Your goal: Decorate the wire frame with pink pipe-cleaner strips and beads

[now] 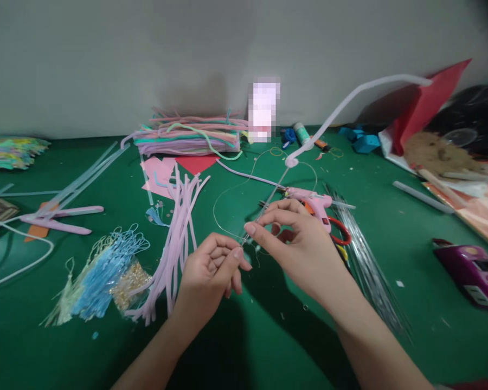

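You hold the wire over the middle of the bench, its long axis running from seven to one o'clock. Your right hand pinches its shaft in narrowed fingers; your left hand pinches its lower end. From its upper tip, the coiled white stem arches toward two o'clock.

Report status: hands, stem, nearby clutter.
Left hand and right hand pinch thin stem near its lower end. Coiled white strip at top. Pink glue gun beyond right hand.
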{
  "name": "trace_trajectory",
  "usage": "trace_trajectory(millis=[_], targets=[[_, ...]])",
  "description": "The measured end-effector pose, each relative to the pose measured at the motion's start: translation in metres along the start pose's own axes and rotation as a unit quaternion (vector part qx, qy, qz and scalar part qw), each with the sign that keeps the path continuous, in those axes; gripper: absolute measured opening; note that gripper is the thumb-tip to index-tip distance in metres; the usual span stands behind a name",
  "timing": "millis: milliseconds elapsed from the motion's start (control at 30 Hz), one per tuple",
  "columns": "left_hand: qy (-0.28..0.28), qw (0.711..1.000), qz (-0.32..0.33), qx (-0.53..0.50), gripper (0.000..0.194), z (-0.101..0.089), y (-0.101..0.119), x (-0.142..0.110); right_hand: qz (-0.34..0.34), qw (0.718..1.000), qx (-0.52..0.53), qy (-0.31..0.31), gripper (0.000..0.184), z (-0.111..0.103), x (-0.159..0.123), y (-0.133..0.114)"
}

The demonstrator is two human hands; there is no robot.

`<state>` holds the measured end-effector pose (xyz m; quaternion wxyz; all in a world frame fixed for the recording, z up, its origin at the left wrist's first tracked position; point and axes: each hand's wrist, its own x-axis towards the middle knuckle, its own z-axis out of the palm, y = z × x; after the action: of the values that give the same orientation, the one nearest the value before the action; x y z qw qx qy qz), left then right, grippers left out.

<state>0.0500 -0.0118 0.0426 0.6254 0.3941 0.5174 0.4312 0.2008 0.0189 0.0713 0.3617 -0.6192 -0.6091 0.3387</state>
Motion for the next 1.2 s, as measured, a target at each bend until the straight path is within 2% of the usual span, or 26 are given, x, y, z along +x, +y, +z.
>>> trace_trajectory(millis=[133,200,267,300,333,367,433,500,533,667,833,1200], targets=[[0.002,1.0,0.02,-0.015,0.016,-0.002,-0.001,-0.001,-0.018,0.996,0.084,0.016,0.022,-0.002,-0.004,0.0],[0.009,0.999,0.03,-0.03,0.016,-0.003,-0.001,-0.002,-0.033,0.983,0.158,0.085,0.022,-0.001,-0.012,0.001],[0.02,0.998,0.038,-0.048,0.015,-0.004,-0.002,-0.002,-0.054,0.953,0.233,0.189,0.023,0.004,-0.022,0.005],[0.026,0.997,0.042,-0.057,0.015,-0.004,-0.003,-0.002,-0.059,0.937,0.261,0.224,0.024,0.008,-0.027,0.007],[0.032,0.996,0.045,-0.065,0.014,-0.004,-0.003,-0.002,-0.054,0.929,0.283,0.23,0.025,0.012,-0.031,0.01],[0.038,0.996,0.047,-0.072,0.014,-0.004,-0.003,-0.002,-0.036,0.93,0.303,0.204,0.025,0.017,-0.035,0.012],[0.049,0.994,0.05,-0.08,0.014,-0.003,-0.004,-0.002,0.025,0.935,0.343,0.087,0.025,0.027,-0.039,0.016],[0.057,0.994,0.053,-0.081,0.015,-0.001,-0.004,-0.002,0.082,0.92,0.383,-0.012,0.025,0.036,-0.039,0.018],[0.06,0.994,0.054,-0.079,0.015,0.0,-0.005,-0.002,0.099,0.91,0.4,-0.032,0.024,0.04,-0.038,0.018],[0.06,0.994,0.059,-0.067,0.017,0.001,-0.006,-0.002,0.11,0.897,0.427,-0.012,0.015,0.047,-0.035,0.016],[0.052,0.995,0.06,-0.062,0.016,0.002,-0.008,-0.003,0.11,0.901,0.419,0.012,0.015,0.044,-0.034,0.015],[0.052,0.995,0.059,-0.061,0.016,0.004,-0.008,-0.002,0.105,0.908,0.405,0.013,0.014,0.042,-0.034,0.014]])
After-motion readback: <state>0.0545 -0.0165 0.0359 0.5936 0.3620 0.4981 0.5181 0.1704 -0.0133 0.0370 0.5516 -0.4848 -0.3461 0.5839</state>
